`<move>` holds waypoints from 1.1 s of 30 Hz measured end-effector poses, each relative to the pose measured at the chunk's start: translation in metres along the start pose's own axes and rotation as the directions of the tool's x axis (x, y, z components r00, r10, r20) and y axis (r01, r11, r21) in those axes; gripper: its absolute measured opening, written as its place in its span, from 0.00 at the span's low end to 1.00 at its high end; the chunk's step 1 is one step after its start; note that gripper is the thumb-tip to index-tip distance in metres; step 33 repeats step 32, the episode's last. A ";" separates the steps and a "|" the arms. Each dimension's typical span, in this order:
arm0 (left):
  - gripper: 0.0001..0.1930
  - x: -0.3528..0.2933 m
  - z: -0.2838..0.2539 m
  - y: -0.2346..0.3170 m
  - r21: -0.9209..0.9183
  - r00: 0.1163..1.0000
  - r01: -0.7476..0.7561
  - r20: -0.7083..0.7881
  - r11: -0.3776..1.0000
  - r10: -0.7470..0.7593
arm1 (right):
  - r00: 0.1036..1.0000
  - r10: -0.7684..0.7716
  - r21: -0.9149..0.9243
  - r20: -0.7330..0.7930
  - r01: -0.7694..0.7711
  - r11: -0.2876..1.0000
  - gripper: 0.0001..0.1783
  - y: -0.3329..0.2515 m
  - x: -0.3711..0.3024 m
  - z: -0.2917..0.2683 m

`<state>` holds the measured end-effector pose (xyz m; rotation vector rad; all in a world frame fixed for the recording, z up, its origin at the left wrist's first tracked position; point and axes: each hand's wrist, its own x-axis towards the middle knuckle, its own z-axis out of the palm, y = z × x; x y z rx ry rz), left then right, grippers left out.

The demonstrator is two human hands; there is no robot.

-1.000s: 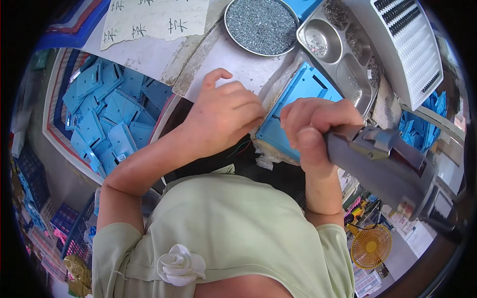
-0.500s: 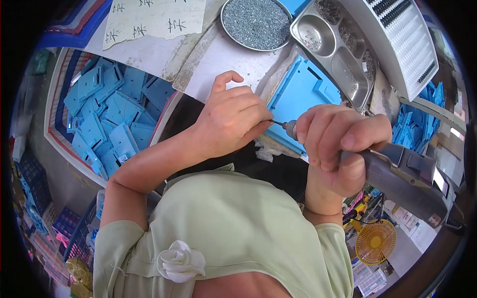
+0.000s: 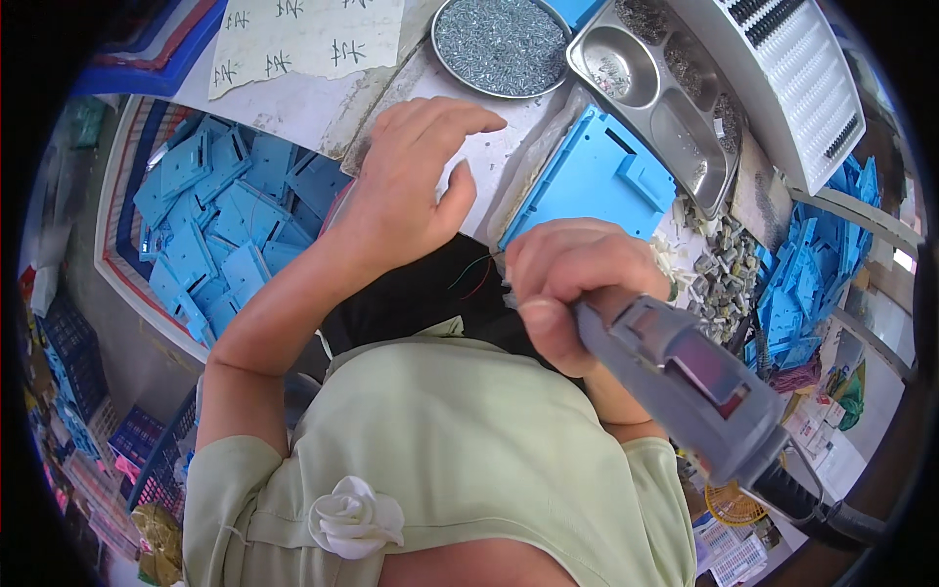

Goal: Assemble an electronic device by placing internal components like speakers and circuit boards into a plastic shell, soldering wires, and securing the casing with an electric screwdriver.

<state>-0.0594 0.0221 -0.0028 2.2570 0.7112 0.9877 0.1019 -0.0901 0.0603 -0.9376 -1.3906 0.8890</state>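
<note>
My right hand (image 3: pixel 585 279) is wrapped round a grey electric screwdriver (image 3: pixel 675 377), whose corded rear end points to the lower right. Its bit is hidden behind my fingers. Just beyond that hand lies a blue plastic panel (image 3: pixel 595 181) with a raised block near its right side. My left hand (image 3: pixel 416 181) hovers at the table's edge, left of the panel, with thumb and forefinger apart and nothing visible between them. Thin red and green wires (image 3: pixel 476 277) hang over the dark cloth between my hands.
A round dish of screws (image 3: pixel 501 47) stands beyond the panel, beside a steel compartment tray (image 3: pixel 675 122). At right are a white rack (image 3: pixel 807 93), heaped small grey parts (image 3: pixel 722 279) and blue pieces (image 3: pixel 817 284). A bin (image 3: pixel 115 249) of blue panels sits left.
My hands have moved apart: the left went up and left, opening its fingers. The right, with the electric screwdriver, came left and down. The bit no longer shows at the left fingertips.
</note>
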 end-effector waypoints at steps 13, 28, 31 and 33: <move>0.17 0.047 0.076 0.048 -0.137 0.834 -0.348 0.407 0.927 0.373 | 0.853 -0.203 0.037 -0.481 0.251 0.967 0.11 -0.004 -0.047 -0.125; 0.21 0.061 0.074 0.048 -0.154 0.878 -0.224 0.396 0.962 0.268 | 0.871 0.015 0.001 -0.491 -0.016 1.000 0.12 -0.008 -0.077 -0.099; 0.26 0.088 0.077 0.039 -0.150 0.932 -0.150 0.309 0.977 0.191 | 0.888 -0.057 0.131 -0.456 0.130 0.983 0.15 -0.022 -0.067 -0.107; 0.26 0.091 0.081 0.035 -0.087 0.906 -0.195 0.365 0.977 0.213 | 0.890 -0.059 0.128 -0.452 0.130 0.983 0.15 -0.024 -0.066 -0.106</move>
